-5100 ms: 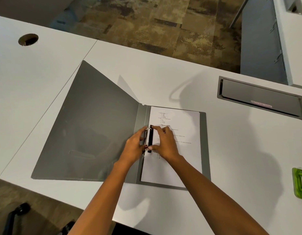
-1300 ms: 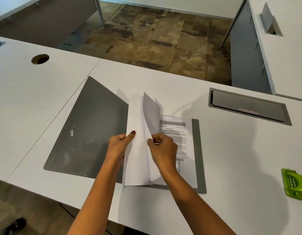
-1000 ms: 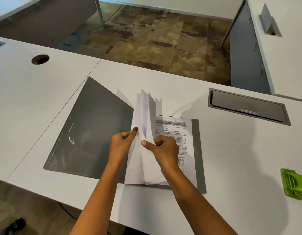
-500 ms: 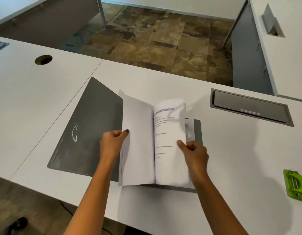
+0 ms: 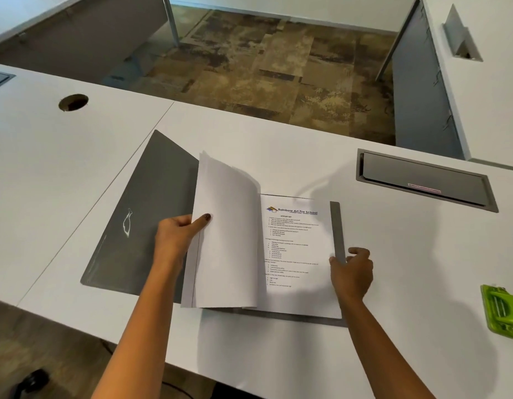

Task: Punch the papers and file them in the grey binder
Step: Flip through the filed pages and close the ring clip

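Note:
The grey binder (image 5: 140, 226) lies open on the white desk, its front cover spread flat to the left. A stack of white papers (image 5: 226, 234) stands turned up over the spine, and my left hand (image 5: 177, 237) grips its left edge, thumb on top. A printed page (image 5: 295, 254) lies flat on the binder's right half. My right hand (image 5: 352, 272) rests at that page's right edge, fingertips on the grey back cover; whether it pinches the page I cannot tell. The binder's rings are hidden under the papers. The green hole punch (image 5: 501, 311) sits at the far right.
A grey cable hatch (image 5: 425, 180) is sunk into the desk behind and to the right of the binder. A round cable hole (image 5: 73, 102) lies at the far left. The desk's front edge runs just below the binder. Another desk stands at the right.
The pages my right hand was turning have come down flat on the right half, showing a printed page. That hand slid out to the page's right edge. My left hand still holds the raised stack.

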A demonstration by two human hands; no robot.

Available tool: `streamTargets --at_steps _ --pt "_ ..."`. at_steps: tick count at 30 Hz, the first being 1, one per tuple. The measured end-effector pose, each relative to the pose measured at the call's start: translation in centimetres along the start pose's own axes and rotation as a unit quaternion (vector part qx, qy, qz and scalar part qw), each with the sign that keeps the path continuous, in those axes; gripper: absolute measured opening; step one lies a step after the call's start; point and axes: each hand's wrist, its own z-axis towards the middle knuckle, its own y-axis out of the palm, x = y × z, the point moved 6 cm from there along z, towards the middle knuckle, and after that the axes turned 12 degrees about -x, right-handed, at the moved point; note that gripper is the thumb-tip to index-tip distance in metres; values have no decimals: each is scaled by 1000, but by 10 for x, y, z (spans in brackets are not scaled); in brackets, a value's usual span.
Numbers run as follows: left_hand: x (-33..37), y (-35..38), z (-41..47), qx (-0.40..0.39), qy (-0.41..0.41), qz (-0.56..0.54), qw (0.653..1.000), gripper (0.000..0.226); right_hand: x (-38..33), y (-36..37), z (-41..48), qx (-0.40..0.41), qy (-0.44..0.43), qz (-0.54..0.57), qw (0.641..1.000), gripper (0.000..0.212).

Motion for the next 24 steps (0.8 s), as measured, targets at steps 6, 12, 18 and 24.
streamTargets --at_steps 6,12,18,24 --pt "10 17 -7 0 6 10 1000 39 -48 25 -42 -105 -129 129 978 26" --pt "7 43 -7 -53 -9 -57 997 37 -97 70 -92 -303 -115 171 930 45" --pt "6 60 -9 -84 -26 -61 994 41 -113 76 -104 -252 -190 41 948 78" --pt "6 55 -9 -70 -11 -31 997 37 -99 50 -87 -158 -178 36 971 56"
